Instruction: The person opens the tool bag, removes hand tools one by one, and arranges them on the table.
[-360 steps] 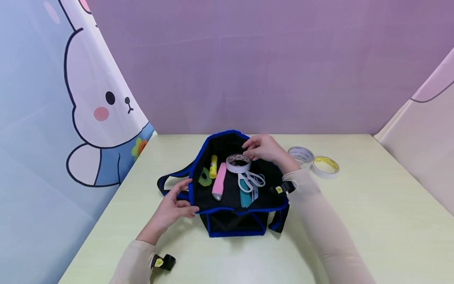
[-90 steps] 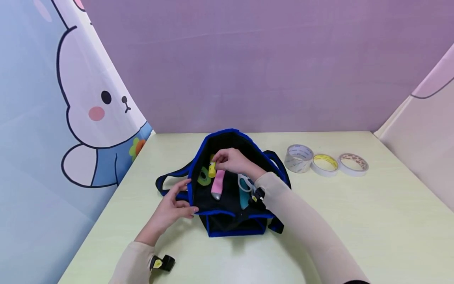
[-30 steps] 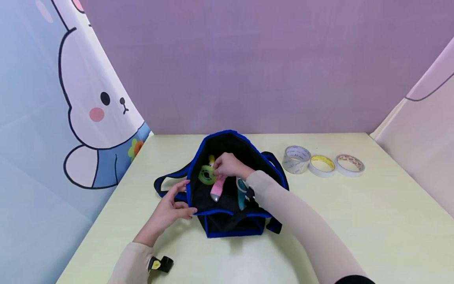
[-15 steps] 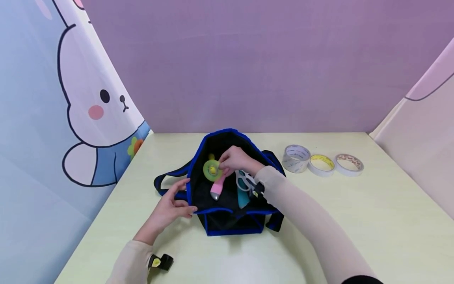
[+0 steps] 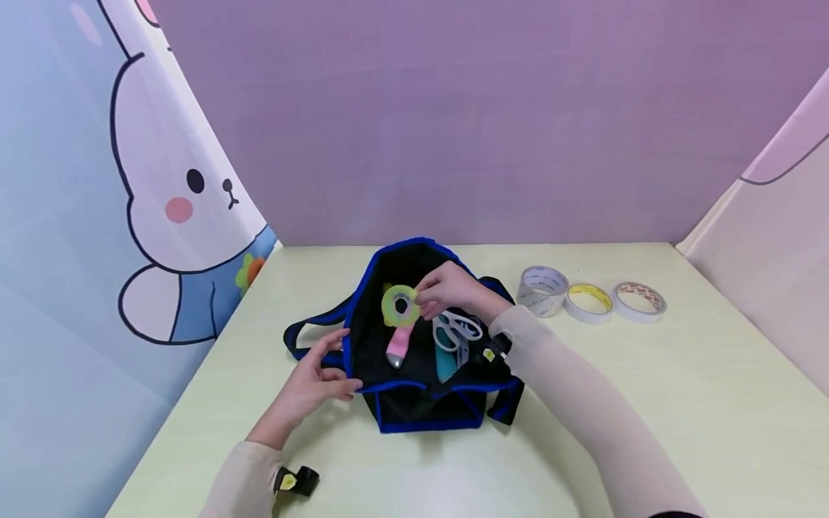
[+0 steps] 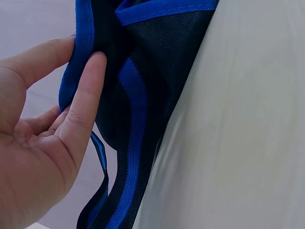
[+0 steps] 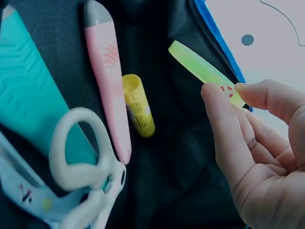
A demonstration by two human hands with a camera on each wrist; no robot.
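My left hand (image 5: 311, 385) grips the blue-edged rim of a black bag (image 5: 369, 360), thumb and fingers on either side of the edge, as the left wrist view (image 6: 52, 95) confirms. Over the bag's mouth, my right hand (image 5: 453, 288) pinches a yellow-green roll of tape (image 5: 391, 314) between thumb and fingertips; the right wrist view shows this roll (image 7: 198, 64) edge-on. Inside lie a pink pen-shaped tool (image 7: 107, 71) with a grey tip, a yellow glue stick (image 7: 140, 107), white-handled scissors (image 7: 78, 174) and a teal item (image 7: 35, 78). In the head view, the roll mostly covers the glue stick.
Right of the bag, a wide clear tape roll (image 5: 542, 291), a yellow-cored roll (image 5: 589, 316) and a white roll (image 5: 640, 314) stand in a row on the pale table (image 5: 712, 403). A strap loop (image 5: 294, 338) sticks out at the bag's left.
The white roll came out of the bag and joined the row. My right hand then took hold of the yellow-green roll, raising it and moving it right. My left hand stays put.
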